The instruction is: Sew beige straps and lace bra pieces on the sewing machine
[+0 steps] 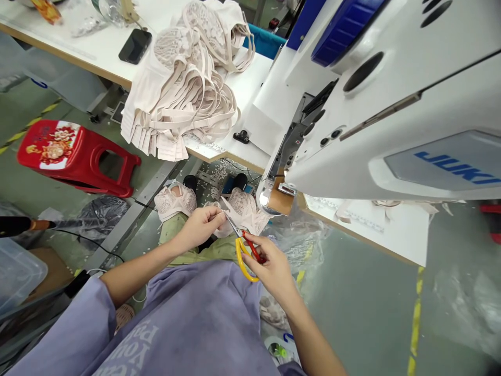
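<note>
My left hand [201, 225] is closed, pinching the edge of a pale pink lace garment [242, 206] that lies over my lap. My right hand [272, 269] grips small thread snips [245, 245] with a yellow loop and red handle; the blades point up-left at the fabric right by my left fingers. A second lace piece [172, 201] rests on my left knee. Both hands are held low, in front of the table edge and below the sewing machine head [391, 104].
A heap of pale pink lace garments [183, 89] lies on the white table [250, 89], beside a black phone [135, 46]. A red plastic stool [74, 154] stands on the floor at left. A clear bin [18, 271] sits at far left.
</note>
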`<state>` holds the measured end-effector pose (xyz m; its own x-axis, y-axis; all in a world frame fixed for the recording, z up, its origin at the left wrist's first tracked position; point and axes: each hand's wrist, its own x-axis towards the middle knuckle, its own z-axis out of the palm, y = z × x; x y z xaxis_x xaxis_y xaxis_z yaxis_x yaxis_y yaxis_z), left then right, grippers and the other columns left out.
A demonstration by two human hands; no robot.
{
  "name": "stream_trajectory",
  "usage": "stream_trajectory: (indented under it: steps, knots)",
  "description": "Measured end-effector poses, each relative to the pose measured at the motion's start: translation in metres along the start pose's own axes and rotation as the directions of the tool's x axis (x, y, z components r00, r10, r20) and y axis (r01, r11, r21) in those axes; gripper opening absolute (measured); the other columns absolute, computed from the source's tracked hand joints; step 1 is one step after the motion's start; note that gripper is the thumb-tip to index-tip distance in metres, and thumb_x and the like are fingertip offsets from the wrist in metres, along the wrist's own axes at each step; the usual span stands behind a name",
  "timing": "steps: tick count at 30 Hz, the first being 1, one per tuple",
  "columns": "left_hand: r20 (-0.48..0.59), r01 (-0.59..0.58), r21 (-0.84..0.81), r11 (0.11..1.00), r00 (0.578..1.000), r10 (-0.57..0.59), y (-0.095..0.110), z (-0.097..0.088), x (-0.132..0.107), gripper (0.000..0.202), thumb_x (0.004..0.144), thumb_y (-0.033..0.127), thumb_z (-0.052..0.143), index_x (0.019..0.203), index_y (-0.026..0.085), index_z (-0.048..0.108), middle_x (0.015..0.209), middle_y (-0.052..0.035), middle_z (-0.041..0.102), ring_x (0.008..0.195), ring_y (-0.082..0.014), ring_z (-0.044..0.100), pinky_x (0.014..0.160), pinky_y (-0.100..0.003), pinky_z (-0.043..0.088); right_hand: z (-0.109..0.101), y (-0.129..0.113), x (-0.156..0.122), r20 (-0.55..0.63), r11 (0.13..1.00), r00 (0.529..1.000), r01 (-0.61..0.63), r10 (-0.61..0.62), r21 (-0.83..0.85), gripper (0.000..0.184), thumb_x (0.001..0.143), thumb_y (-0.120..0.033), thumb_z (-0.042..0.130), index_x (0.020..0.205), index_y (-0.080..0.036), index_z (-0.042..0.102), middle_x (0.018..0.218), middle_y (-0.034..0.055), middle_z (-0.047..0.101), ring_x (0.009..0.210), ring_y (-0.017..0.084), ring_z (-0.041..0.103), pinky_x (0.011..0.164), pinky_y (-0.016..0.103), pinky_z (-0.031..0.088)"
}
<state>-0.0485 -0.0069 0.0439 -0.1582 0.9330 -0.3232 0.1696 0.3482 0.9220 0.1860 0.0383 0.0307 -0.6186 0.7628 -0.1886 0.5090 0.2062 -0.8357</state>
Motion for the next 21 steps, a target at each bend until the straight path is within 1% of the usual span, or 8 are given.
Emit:
stream_trajectory:
  steps: [5, 8, 11, 14, 16, 18, 19, 21]
  knots:
    - [-0.021, 0.002, -0.025, 1.0, 1.0, -0.003, 0.0, 0.002, -0.001, 0.038, 0.093, 0.045, 0.052, 0.068, 0.017, 0.055, 0.062, 0.0039, 0.05, 0.057, -0.0098, 0.04, 0.056, -0.023, 0.031, 0.0, 0.0, -0.008, -0.032, 1.0, 0.999, -0.017, 0.016, -0.006, 0.035, 0.089, -0.034, 0.064, 0.122, -0.025, 0.069, 0.099, 0.0066, 0.071, 0.064, 0.014, 0.061, 0.061, 0.028, 0.052]
    - [-0.032, 0.042, -0.176, 0.983, 0.998, -0.048, -0.002, 0.005, -0.001, 0.036, 0.091, 0.045, 0.055, 0.07, 0.017, 0.055, 0.062, 0.0041, 0.05, 0.056, -0.0093, 0.039, 0.055, -0.023, 0.03, -0.008, 0.008, -0.02, -0.08, 0.998, 0.994, -0.069, 0.068, -0.005, 0.035, 0.088, -0.038, 0.064, 0.12, -0.024, 0.069, 0.098, 0.0073, 0.072, 0.063, 0.015, 0.061, 0.058, 0.029, 0.053]
    - [-0.014, 0.085, -0.386, 0.919, 0.995, -0.098, -0.002, 0.009, 0.0, 0.033, 0.088, 0.042, 0.06, 0.068, 0.017, 0.054, 0.059, 0.0054, 0.047, 0.052, -0.0078, 0.036, 0.053, -0.023, 0.029, -0.042, 0.024, -0.022, -0.158, 0.984, 0.977, -0.16, 0.146, -0.08, 0.04, 0.086, -0.046, 0.065, 0.119, -0.025, 0.07, 0.093, 0.0065, 0.073, 0.06, 0.016, 0.061, 0.054, 0.029, 0.052]
    - [0.022, 0.097, -0.517, 0.85, 0.995, -0.1, 0.0, 0.011, 0.001, 0.033, 0.086, 0.039, 0.062, 0.064, 0.017, 0.052, 0.055, 0.0055, 0.047, 0.05, -0.0065, 0.038, 0.055, -0.022, 0.033, -0.098, 0.041, -0.005, -0.299, 0.89, 0.94, -0.272, 0.165, -0.365, 0.048, 0.086, -0.058, 0.061, 0.121, -0.025, 0.07, 0.088, 0.0076, 0.073, 0.065, 0.021, 0.064, 0.058, 0.033, 0.051]
    - [0.075, 0.128, -0.548, 0.827, 0.992, -0.104, 0.003, 0.011, 0.001, 0.034, 0.085, 0.04, 0.063, 0.063, 0.016, 0.052, 0.058, 0.0038, 0.051, 0.052, -0.0064, 0.043, 0.056, -0.022, 0.036, -0.129, 0.044, 0.011, -0.388, 0.758, 0.92, -0.295, 0.061, -0.582, 0.056, 0.089, -0.061, 0.053, 0.125, -0.02, 0.067, 0.103, 0.0149, 0.072, 0.083, 0.03, 0.067, 0.069, 0.042, 0.052]
    - [0.17, 0.209, -0.531, 0.821, 0.976, -0.139, 0.007, 0.01, 0.0, 0.033, 0.087, 0.042, 0.06, 0.067, 0.016, 0.055, 0.063, 0.0016, 0.056, 0.052, -0.0066, 0.046, 0.051, -0.02, 0.033, -0.14, 0.038, 0.022, -0.455, 0.647, 0.884, -0.289, -0.102, -0.706, 0.062, 0.092, -0.061, 0.048, 0.128, -0.013, 0.064, 0.118, 0.0227, 0.066, 0.103, 0.038, 0.063, 0.082, 0.051, 0.05]
    - [0.225, 0.255, -0.511, 0.821, 0.961, -0.158, 0.009, 0.009, 0.0, 0.031, 0.087, 0.042, 0.058, 0.07, 0.015, 0.057, 0.065, 0.0002, 0.058, 0.051, -0.0068, 0.047, 0.048, -0.02, 0.031, -0.135, 0.032, 0.025, -0.468, 0.635, 0.865, -0.26, -0.181, -0.727, 0.062, 0.093, -0.06, 0.048, 0.128, -0.011, 0.063, 0.12, 0.0242, 0.065, 0.107, 0.039, 0.061, 0.087, 0.053, 0.049]
    - [0.349, 0.34, -0.448, 0.827, 0.918, -0.188, 0.015, 0.006, -0.001, 0.025, 0.086, 0.038, 0.056, 0.075, 0.015, 0.06, 0.069, -0.0025, 0.064, 0.048, -0.0078, 0.049, 0.043, -0.02, 0.028, -0.106, 0.016, 0.025, -0.395, 0.691, 0.865, -0.081, -0.309, -0.718, 0.054, 0.093, -0.056, 0.053, 0.126, -0.014, 0.063, 0.114, 0.0212, 0.068, 0.105, 0.036, 0.063, 0.087, 0.051, 0.051]
